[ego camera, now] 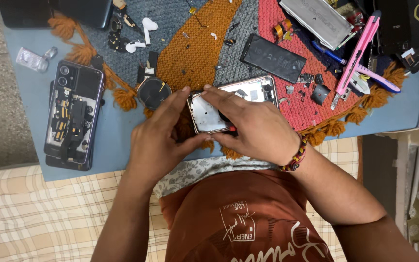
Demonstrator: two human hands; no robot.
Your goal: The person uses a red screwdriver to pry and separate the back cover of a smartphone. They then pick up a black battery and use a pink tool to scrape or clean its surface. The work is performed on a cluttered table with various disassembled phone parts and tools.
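Note:
A silver phone frame (248,92), opened and stripped inside, lies on a woven mat (195,53) at the table's near edge. My left hand (158,138) grips its left end, thumb underneath and fingers on the top corner. My right hand (253,128) lies across the frame, index finger stretched to the upper left corner, and pinches a small red-tipped tool (231,129) against the frame's lower edge. A beaded bracelet (297,156) is on my right wrist.
A disassembled dark phone (72,114) with exposed parts lies left on the blue table (117,140). A black battery (272,58), white earbuds (141,34), a round black part (153,93), a pink utility knife (357,51) and small screws and scraps lie on the mat.

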